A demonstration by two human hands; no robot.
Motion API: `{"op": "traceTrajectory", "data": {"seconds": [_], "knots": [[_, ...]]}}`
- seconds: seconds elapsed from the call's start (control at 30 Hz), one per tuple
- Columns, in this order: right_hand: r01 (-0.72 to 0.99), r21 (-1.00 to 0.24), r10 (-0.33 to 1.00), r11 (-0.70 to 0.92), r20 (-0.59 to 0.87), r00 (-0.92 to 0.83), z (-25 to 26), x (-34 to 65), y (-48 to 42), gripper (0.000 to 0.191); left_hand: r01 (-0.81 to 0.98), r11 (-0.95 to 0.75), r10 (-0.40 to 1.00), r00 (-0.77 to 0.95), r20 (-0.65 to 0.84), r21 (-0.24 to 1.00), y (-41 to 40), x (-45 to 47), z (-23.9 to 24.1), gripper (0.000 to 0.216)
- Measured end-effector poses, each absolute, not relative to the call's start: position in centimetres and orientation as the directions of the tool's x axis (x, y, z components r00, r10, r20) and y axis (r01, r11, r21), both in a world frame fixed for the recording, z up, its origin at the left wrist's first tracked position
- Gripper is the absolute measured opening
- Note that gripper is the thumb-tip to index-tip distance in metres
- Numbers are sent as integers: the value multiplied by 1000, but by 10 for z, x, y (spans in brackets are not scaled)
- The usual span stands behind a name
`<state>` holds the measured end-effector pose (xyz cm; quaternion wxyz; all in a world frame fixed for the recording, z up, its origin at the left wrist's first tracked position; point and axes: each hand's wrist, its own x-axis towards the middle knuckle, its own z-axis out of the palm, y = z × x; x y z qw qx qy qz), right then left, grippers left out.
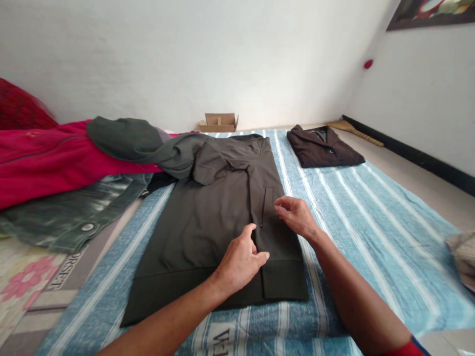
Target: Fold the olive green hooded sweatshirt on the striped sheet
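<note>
A dark olive-grey jacket (208,212) lies spread on the striped sheet, its hem toward me and its right side folded inward. One sleeve (178,153) stretches left over other clothes. My left hand (239,259) is over the folded strip near the hem, thumb and index finger apart, with nothing between them. Beside the zipped pocket (267,205), at the jacket's right edge, my right hand (297,215) has its fingers curled together. Whether cloth is pinched in them is hidden.
A folded dark brown garment (322,148) lies at the back right. Pink clothing (48,158) and denim (85,212) are heaped at left. A small cardboard box (218,122) stands by the wall. The blue striped sheet (371,222) extends right, where a beige cloth (462,254) sits.
</note>
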<state>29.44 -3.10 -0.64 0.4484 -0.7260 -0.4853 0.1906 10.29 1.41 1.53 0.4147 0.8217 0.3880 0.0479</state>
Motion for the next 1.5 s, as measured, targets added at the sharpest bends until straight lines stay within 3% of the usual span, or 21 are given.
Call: {"op": "traceTrajectory", "data": {"seconds": [0.23, 0.5, 0.63, 0.87, 0.97, 1.2, 1.3, 1.37, 1.5], "knots": [[658, -744, 867, -116, 247, 432, -12, 283, -35, 22, 527, -207, 670, 691, -274, 824, 18, 106, 3, 66], [899, -438, 908, -23, 367, 202, -19, 269, -35, 16, 659, -487, 672, 702, -236, 573, 19, 104, 11, 57], [940, -340, 909, -14, 387, 154, -24, 264, -31, 12, 651, -489, 666, 708, -234, 580, 21, 102, 12, 57], [947, -321, 899, -35, 405, 170, -27, 261, -30, 10, 642, -432, 630, 717, -299, 633, 31, 102, 15, 52], [945, -325, 902, -45, 393, 179, -28, 259, -29, 10, 644, -465, 628, 724, -287, 607, 42, 105, 22, 40], [952, -303, 922, -47, 352, 158, -13, 265, -10, 8, 571, -630, 657, 753, -30, 526, 93, 141, 35, 19], [958, -287, 933, -19, 339, 120, -4, 277, 12, 8, 578, -693, 667, 741, 78, 430, 126, 174, 33, 12], [958, -288, 935, 18, 345, 86, -2, 288, 28, 15, 594, -703, 678, 726, 116, 391, 149, 199, 32, 13], [943, -333, 952, 17, 295, 87, -15, 308, 55, 50, 605, -723, 673, 725, 147, 333, 189, 254, 29, 18]]}}
